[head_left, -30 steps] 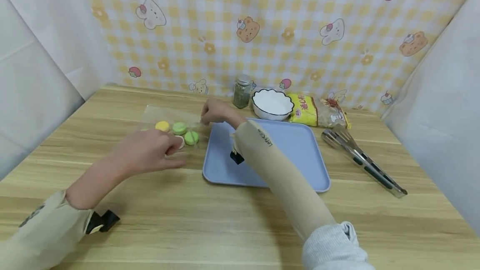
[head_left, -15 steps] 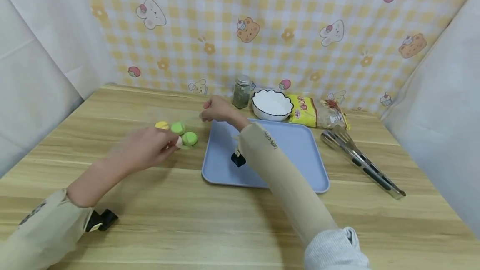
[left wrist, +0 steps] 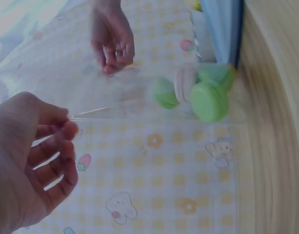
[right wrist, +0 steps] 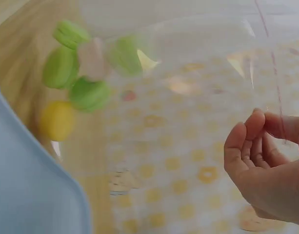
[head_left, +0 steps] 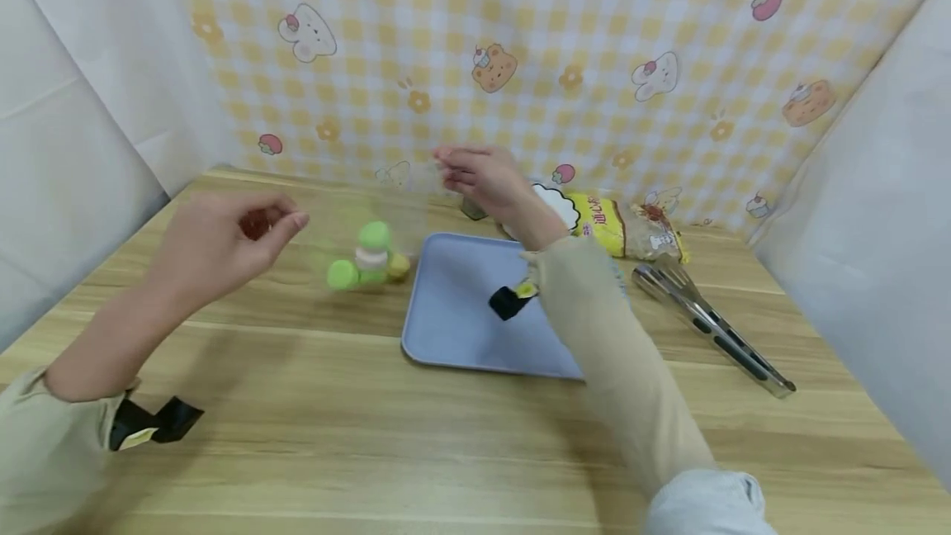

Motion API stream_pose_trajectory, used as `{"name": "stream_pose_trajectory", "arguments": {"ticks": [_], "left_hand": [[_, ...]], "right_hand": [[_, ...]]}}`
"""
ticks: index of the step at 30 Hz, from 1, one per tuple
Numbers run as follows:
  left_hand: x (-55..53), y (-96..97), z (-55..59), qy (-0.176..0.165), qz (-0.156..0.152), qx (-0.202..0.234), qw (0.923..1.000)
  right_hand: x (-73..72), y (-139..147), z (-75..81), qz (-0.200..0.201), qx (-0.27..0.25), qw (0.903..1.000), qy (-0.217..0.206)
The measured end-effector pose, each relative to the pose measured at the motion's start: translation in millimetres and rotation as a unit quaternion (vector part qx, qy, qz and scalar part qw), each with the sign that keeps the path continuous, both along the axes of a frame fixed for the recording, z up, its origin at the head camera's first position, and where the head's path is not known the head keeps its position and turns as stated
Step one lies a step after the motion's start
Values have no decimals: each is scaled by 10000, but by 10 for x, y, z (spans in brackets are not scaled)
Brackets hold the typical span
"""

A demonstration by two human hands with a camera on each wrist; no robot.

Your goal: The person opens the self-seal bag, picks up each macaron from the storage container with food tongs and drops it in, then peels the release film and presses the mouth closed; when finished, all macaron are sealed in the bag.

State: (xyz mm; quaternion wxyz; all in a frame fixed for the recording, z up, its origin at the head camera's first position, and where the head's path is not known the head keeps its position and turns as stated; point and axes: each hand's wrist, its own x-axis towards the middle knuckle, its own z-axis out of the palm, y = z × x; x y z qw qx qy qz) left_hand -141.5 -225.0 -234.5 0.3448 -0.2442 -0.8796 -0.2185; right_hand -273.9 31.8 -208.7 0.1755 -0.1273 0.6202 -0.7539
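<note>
A clear plastic zip bag (right wrist: 188,63) hangs between the two hands above the table. My left hand (head_left: 215,250) pinches one upper corner between thumb and forefinger, the other fingers loosely curled. At the opposite upper corner, my right hand (head_left: 490,184) pinches the bag's edge, near a thin red line along its top. Several macarons have gathered at the bottom: green macarons (left wrist: 209,101), a pale pink macaron (left wrist: 184,84) and a yellow macaron (right wrist: 58,120). Motion blurs them somewhat in the right wrist view.
A blue tray (head_left: 475,320) lies right of the bag. Behind the right hand are a partly hidden jar (head_left: 472,209) and a white scalloped bowl (head_left: 559,203). A yellow food packet (head_left: 602,224) and metal tongs (head_left: 713,329) lie farther right. A checked cloth (head_left: 416,48) hangs behind.
Both hands have risen and moved apart, lifting the bag upright off the table. My left hand moved left and pinches its corner. The macarons slid together to the bag's bottom.
</note>
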Motion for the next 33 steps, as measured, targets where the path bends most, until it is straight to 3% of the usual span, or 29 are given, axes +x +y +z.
{"name": "stream_pose_trajectory", "arguments": {"ticks": [3,5,7,9,11,13,14,16,17,21,23,26,30,33], "left_hand": [[31,53,81,169,-249,784,9965],[61,132,146,18,-411,1149,9925],[93,229,208,-352,-617,1540,9855],[122,339,268,-824,-978,2004,9713],[130,456,312,-1276,-1578,2548,9455],[131,566,341,-1701,-2199,2954,9140],[129,616,350,-1851,-2489,3005,9019],[128,698,362,-2218,-2913,3027,8800],[131,730,367,-2445,-2999,2943,8739],[127,828,411,-3580,-2764,1895,8715],[118,877,427,-3979,-2511,1096,8756],[85,948,414,-4076,-2223,147,8855],[28,998,355,-3858,-1995,75,9007],[-26,1036,293,-3768,-2090,550,9007]], "right_hand": [[160,315,153,253,-423,9988,-70],[297,542,219,559,-704,9960,-1],[457,752,260,729,-836,9935,237],[632,945,295,645,-492,9943,687],[816,1111,322,239,354,9910,1267],[995,1253,339,-315,1440,9714,1859],[1077,1316,342,-525,1923,9562,2146],[1226,1426,341,-903,2646,9236,2624],[1293,1475,341,-1030,2892,9081,2849],[1483,1664,326,-1101,3430,8661,3465],[1536,1742,317,-1011,3516,8572,3625],[1550,1824,307,-921,3680,8465,3735],[1485,1886,300,-943,4060,8370,3546],[1433,1928,287,-950,4353,8289,3382]]}}
